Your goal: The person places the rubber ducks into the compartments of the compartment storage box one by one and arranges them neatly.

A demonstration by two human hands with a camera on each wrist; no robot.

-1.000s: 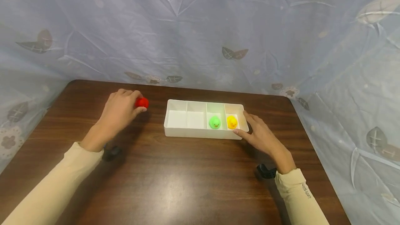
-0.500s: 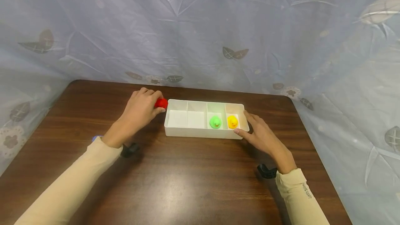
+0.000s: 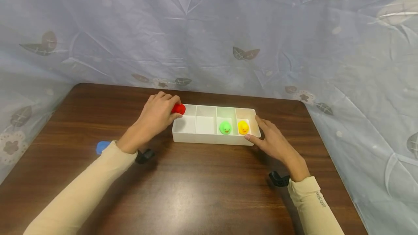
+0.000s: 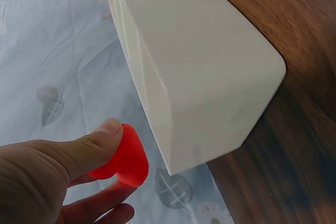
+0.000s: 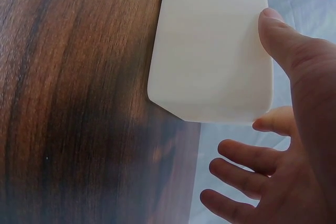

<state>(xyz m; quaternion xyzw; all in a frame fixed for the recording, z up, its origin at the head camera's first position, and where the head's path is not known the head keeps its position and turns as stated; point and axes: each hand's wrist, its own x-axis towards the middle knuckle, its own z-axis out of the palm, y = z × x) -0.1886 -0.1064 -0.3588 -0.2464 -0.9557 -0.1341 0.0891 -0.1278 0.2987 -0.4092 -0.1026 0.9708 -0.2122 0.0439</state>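
My left hand (image 3: 156, 113) pinches a red toy duck (image 4: 128, 158) between thumb and fingers. It holds the duck over the left end of a white divided box (image 3: 212, 139), at the rim of the leftmost compartment. The duck's face is not visible. A green toy duck (image 3: 225, 127) sits in the third compartment from the left, and a yellow toy duck (image 3: 243, 127) in the rightmost one. At the box's right end, my right hand (image 3: 274, 142) grips the corner with thumb and index finger; its other fingers are spread away from the box in the right wrist view.
A blue object (image 3: 102, 147), partly hidden by the left sleeve, lies on the dark wooden table (image 3: 196, 191). Behind the table hangs a pale patterned cloth (image 3: 209, 46). Both wrists carry black devices (image 3: 278, 179).
My left hand has carried the red toy duck rightward from the table's left side to the box's left end. The blue object has come into view. The right hand and the box have stayed put.
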